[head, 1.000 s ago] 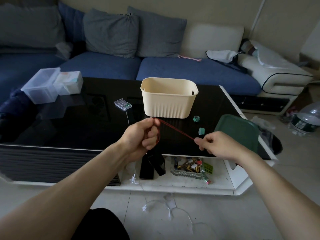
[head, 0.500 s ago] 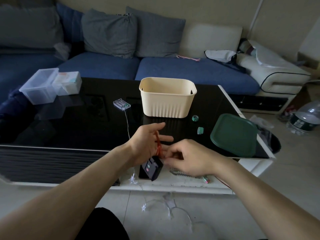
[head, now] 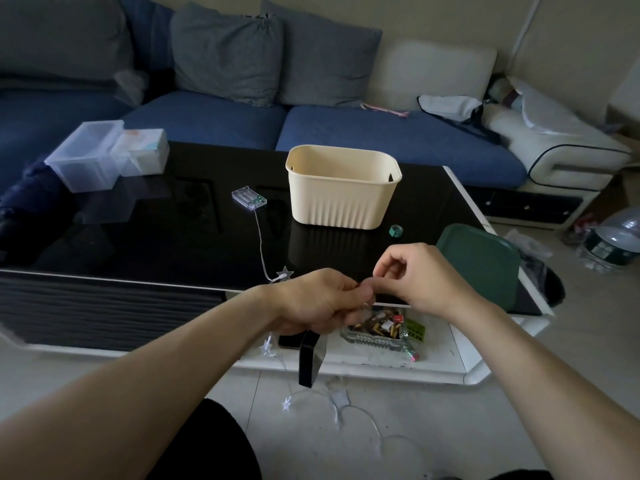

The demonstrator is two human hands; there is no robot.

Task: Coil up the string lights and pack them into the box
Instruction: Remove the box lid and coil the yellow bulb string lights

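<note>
Coiling is judged barely begun: the string lights (head: 260, 244) are trailed from the clear battery pack (head: 248, 198) over the table (head: 145, 237) edge to the floor, and the cream box (head: 341, 192) appears unfilled. The left hand (head: 313, 301) and right hand (head: 414, 277) are held together, fingers curled around something small that cannot be made out.

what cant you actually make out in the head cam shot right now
- What the left hand and right hand pinch: hidden between the fingers.
- Inside of the cream box: floor hidden by its near wall.
- String lights: thin wire fades out on the pale floor; hidden under the hands.
- Battery case: too small to tell if loaded.
</note>
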